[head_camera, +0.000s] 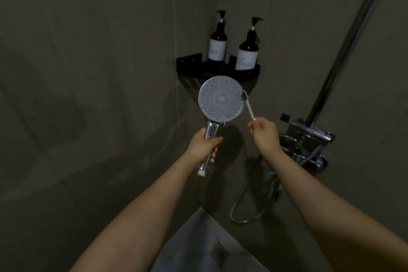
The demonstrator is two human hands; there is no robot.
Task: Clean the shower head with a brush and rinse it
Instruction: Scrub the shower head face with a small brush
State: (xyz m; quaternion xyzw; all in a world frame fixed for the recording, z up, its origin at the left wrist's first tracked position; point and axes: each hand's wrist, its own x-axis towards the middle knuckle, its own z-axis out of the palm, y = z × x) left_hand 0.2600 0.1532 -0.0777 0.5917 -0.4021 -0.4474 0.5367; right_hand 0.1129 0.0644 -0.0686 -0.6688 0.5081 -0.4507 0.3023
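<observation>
Nearest the camera, two bare forearms are reaching out into a dim shower corner. The left hand [204, 142] is wrapping its fingers round the chrome handle of the shower head [220, 98], holding it upright with the round nozzle face turned toward the camera. The right hand [262, 130] is pinching the far end of a pale-handled brush [247, 104], whose bristle head is touching the right rim of the nozzle face.

The brush is being held by its very tip, so a firm stroke could, I judge, make it twist or slip out and drop to the floor. The chrome handle looks slick; a wet grip could let the face turn away mid-scrub.

The walls are dark, matte panels meeting at a far corner, where a black corner shelf [220, 68] is carrying two dark pump bottles [247, 51]. To the right, a chrome riser pole is running up from the mixer valve [309, 134], and a hose is looping below it. Pale floor tile is showing at the near bottom edge.
</observation>
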